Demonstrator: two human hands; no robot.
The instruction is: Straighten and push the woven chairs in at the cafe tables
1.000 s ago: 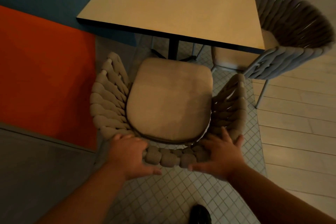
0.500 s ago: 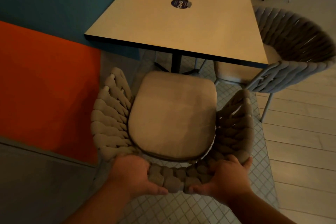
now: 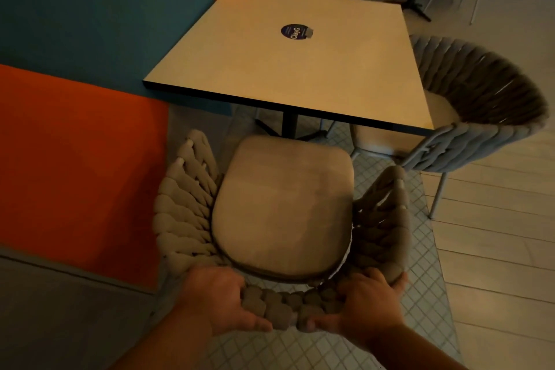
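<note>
Dim, warm light leaves the scene murky, brightest on the counter (image 3: pixel 288 69) top and the wooden floor (image 3: pixel 495 219) at right, with wide-angle bending at the edges, soft blur on the hands (image 3: pixel 219 303) and grainy shadow under the counter.

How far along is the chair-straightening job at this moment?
Looks done: the right-side chair has its seat partly under the table. In hand: left hand and right hand grip the near chair by its woven back. Left: its seat sits clear of the table edge, not yet pushed in.
</note>
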